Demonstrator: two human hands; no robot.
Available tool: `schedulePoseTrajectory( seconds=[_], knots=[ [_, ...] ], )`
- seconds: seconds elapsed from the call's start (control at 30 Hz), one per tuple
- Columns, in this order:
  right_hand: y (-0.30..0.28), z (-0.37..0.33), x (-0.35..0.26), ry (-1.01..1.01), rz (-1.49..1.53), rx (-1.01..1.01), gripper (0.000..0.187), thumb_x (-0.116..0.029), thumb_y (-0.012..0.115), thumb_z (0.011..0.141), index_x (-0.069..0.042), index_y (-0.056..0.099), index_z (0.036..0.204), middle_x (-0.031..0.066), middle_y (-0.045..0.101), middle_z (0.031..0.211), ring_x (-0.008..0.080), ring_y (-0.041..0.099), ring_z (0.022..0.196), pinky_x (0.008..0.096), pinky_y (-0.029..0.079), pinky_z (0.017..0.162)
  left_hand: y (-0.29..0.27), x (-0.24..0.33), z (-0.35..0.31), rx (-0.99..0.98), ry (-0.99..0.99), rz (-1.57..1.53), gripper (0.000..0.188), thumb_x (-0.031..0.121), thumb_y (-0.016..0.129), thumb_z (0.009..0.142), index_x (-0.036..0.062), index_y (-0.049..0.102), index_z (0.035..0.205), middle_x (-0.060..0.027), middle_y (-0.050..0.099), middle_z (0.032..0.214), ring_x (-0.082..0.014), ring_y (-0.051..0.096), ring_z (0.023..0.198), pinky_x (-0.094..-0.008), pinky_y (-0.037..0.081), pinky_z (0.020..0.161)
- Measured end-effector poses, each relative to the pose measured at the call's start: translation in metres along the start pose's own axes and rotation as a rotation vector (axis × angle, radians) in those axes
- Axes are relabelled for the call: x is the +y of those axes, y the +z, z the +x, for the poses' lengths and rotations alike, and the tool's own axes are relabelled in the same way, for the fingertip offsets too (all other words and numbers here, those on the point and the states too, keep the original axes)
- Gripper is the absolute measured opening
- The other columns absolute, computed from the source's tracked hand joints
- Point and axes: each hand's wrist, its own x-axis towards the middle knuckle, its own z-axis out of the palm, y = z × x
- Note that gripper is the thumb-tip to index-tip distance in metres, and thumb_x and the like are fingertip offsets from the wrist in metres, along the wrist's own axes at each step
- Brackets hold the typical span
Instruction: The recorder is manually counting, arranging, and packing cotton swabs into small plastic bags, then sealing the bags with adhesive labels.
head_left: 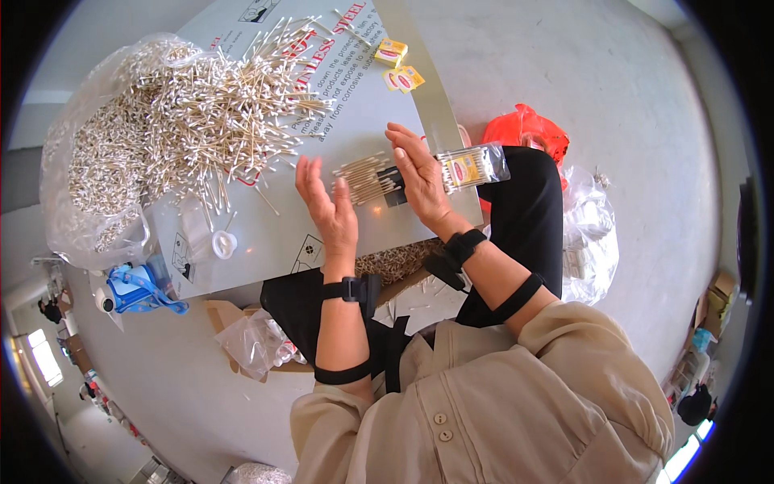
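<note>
Between my hands a row of cotton swabs (360,179) lies on the metal-topped table, over a dark strip (393,185). My left hand (329,214) is held at the left end of this row, fingers stretched and thumb apart; whether it touches the swab tips I cannot tell. Over the right end of the row is my right hand (421,177), its fingers extended and nothing gripped in them. Just beyond it, at the table's right edge, sits a clear packet (484,164) of swabs with a yellow card in it. A large heap of loose swabs (242,105) spreads at the far left.
A big clear bag (60,189) holds more swabs at the left. Yellow cards (403,79) lie near the far right edge. A small white round container (223,244) and a blue-strapped bottle (129,289) are at the near left. A red plastic bag (524,125) stands right of my knee.
</note>
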Motion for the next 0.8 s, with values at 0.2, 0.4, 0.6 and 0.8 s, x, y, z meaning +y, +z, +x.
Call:
schedulePoseTrajectory(
  seconds=[0.2,0.4,0.6,0.8],
  knots=[
    [0.014,0.004,0.004,0.071,0.052,-0.038,0.037,-0.022,0.045,0.103,0.003,0.053,0.129,0.0162,0.047,0.142,0.024,0.041,0.134,0.033,0.031,0.11,0.03,0.001,0.012,0.186,-0.262,-0.549,0.058,0.036,0.043,0.102,-0.001,0.03,0.145,-0.0171,0.033,0.15,-0.0279,0.03,0.14,-0.0411,0.024,0.115],
    [0.014,0.004,0.005,0.038,-0.005,-0.022,0.034,-0.02,0.046,0.102,0.003,0.054,0.126,0.0191,0.05,0.138,0.0287,0.049,0.127,0.0343,0.039,0.104,0.036,0.01,0.011,0.109,-0.275,-0.524,0.056,0.036,0.041,0.103,-0.0019,0.034,0.144,-0.0157,0.035,0.149,-0.0267,0.033,0.138,-0.0403,0.025,0.115],
    [0.009,0.007,0.012,0.13,0.118,0.012,0.037,-0.023,0.044,0.103,0.003,0.053,0.129,0.0149,0.049,0.14,0.0225,0.046,0.128,0.0317,0.035,0.107,0.029,0.012,0.013,0.183,-0.287,-0.669,0.056,0.036,0.042,0.102,-0.0034,0.036,0.142,-0.0219,0.038,0.145,-0.0282,0.037,0.136,-0.0407,0.026,0.115],
    [0.014,0.0,0.004,0.016,-0.007,0.034,0.032,-0.018,0.048,0.101,0.004,0.056,0.123,0.0193,0.054,0.134,0.029,0.053,0.122,0.0342,0.04,0.103,0.03,0.012,0.01,0.07,-0.308,-0.665,0.056,0.036,0.041,0.103,-0.0033,0.034,0.143,-0.0207,0.038,0.145,-0.0259,0.036,0.136,-0.0411,0.026,0.115]
  ],
)
